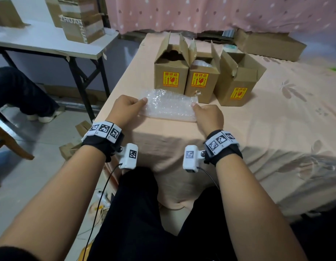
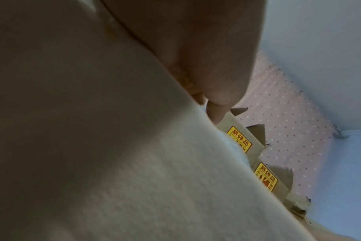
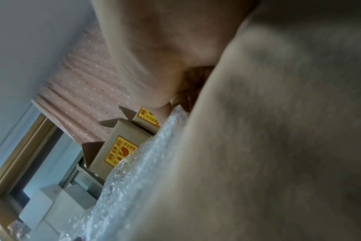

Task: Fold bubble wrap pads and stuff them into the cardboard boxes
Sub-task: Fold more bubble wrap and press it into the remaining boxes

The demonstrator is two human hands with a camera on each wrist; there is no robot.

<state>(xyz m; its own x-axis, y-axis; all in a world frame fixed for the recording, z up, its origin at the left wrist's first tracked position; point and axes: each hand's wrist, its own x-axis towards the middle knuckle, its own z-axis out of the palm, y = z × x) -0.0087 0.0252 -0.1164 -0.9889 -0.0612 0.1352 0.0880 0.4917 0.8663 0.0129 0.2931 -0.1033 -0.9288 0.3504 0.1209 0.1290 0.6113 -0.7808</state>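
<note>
Bed (image 1: 276, 113), pink curtain behind. Left hand (image 1: 125, 108) and right hand (image 1: 208, 113) pinched pad (image 1: 169, 106) ends, flat before three open boxes (image 1: 203, 76). Risk: springy wrap could unfold if pinch slackened.

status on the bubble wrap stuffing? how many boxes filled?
Done: the middle brown cardboard box shows clear wrap inside. In hand: left hand and right hand pinch the ends of a clear bubble wrap pad lying on the peach bedsheet. Left: the right box looks empty; the left box interior is too dark to tell.
</note>
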